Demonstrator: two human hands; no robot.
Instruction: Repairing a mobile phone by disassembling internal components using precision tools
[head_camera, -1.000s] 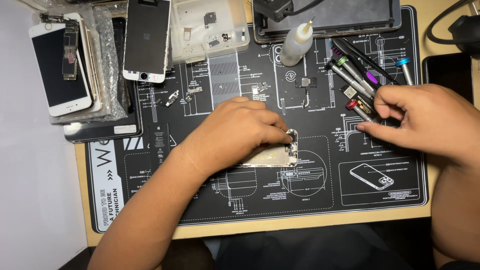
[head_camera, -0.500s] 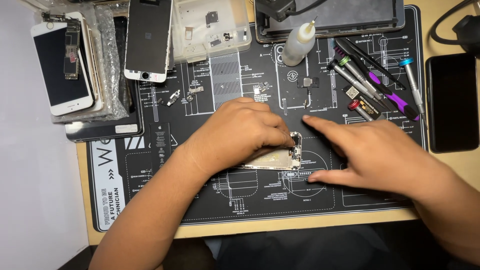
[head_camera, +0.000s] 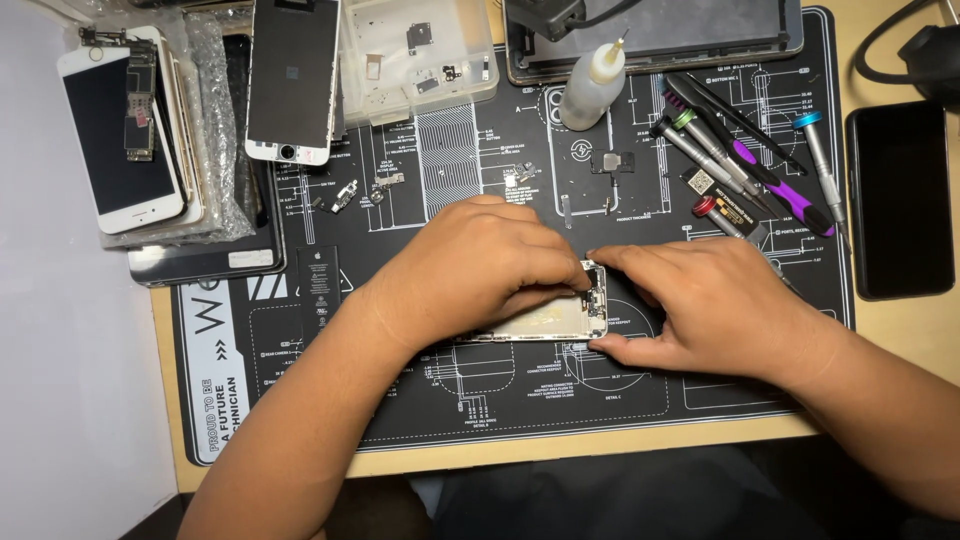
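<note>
An opened phone body (head_camera: 560, 318), silver with exposed parts at its right end, lies on the black repair mat (head_camera: 480, 400). My left hand (head_camera: 470, 270) lies over its left and middle part, fingers curled onto it. My right hand (head_camera: 710, 305) grips the phone's right end, index finger along the top edge and thumb under the bottom corner. Most of the phone is hidden under both hands.
Screwdrivers and tweezers (head_camera: 740, 170) lie at the mat's upper right, beside a small white bottle (head_camera: 592, 88). A black phone (head_camera: 898, 198) rests at far right. Several phone screens (head_camera: 125, 140) and a display panel (head_camera: 292, 80) stack at upper left. A clear parts tray (head_camera: 415, 55) and a flat battery (head_camera: 318, 285) are nearby.
My right hand left the tools at the upper right and came down left onto the phone's right end. My left hand stayed on the phone.
</note>
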